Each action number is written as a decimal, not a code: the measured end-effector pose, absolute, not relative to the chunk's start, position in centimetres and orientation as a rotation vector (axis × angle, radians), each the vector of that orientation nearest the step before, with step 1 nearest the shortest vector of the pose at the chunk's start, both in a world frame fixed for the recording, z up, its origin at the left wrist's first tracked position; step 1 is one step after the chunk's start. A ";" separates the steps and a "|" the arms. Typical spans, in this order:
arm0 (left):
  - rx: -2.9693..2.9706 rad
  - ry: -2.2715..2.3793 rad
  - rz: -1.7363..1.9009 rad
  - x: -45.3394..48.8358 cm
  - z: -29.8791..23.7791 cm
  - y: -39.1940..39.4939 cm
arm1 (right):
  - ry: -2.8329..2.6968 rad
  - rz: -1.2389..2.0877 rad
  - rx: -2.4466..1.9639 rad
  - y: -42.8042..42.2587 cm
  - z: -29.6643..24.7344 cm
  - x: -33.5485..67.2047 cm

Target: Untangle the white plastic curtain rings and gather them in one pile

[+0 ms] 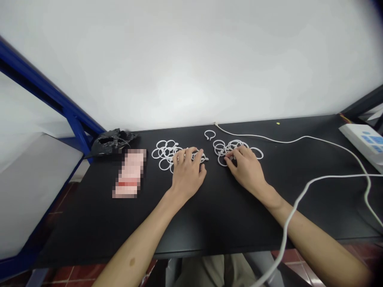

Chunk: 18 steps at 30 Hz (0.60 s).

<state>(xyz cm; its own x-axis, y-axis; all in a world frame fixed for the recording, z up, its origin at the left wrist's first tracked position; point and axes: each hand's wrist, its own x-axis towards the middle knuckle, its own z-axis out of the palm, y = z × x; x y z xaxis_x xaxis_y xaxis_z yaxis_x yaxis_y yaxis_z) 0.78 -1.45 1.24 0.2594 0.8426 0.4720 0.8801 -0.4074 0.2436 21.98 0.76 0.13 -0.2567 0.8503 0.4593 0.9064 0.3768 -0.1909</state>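
Note:
White plastic open rings with small knobbed ends, like shower curtain rings, lie in two piles on a black table. Over the near right part of the left pile (163,153) is my left hand (188,171), palm down and fingers spread, covering some of the rings. My right hand (247,165) is at the right pile (220,146), its fingers curled down and its thumb drawn in against a ring at the pile's near side. The fingertips are partly hidden among the rings. One single ring (210,134) lies apart, behind the gap between both piles.
Crumpled black plastic (112,140) and a pixelated pinkish item (130,173) lie left on the black table (221,223). A white cable (269,138) runs along the back to the right; another white cable (289,223) crosses before my right forearm. A white-and-blue box (363,137) sits far right.

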 end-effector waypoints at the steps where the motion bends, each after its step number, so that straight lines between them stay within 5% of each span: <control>1: -2.465 -1.646 -0.856 0.9 1.3 -1.5 | -2.142 -0.152 -1.533 0.7 0.1 22.0; 10: -2.589 -1.486 -0.942 1.2 1.1 -1.7 | -2.080 -0.207 -1.596 0.6 0.3 22.0; 18: -2.621 -1.485 -1.001 1.5 1.4 -1.8 | -2.043 0.071 -1.274 -0.4 1.6 20.8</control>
<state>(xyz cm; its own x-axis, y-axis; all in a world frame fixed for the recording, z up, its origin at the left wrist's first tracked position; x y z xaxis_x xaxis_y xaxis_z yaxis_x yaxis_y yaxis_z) 1.47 -1.85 1.43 0.3637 0.7825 0.5053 0.7618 -0.5621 0.3221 20.84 -0.45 1.64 -0.2553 0.8017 0.5405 0.7624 0.5107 -0.3974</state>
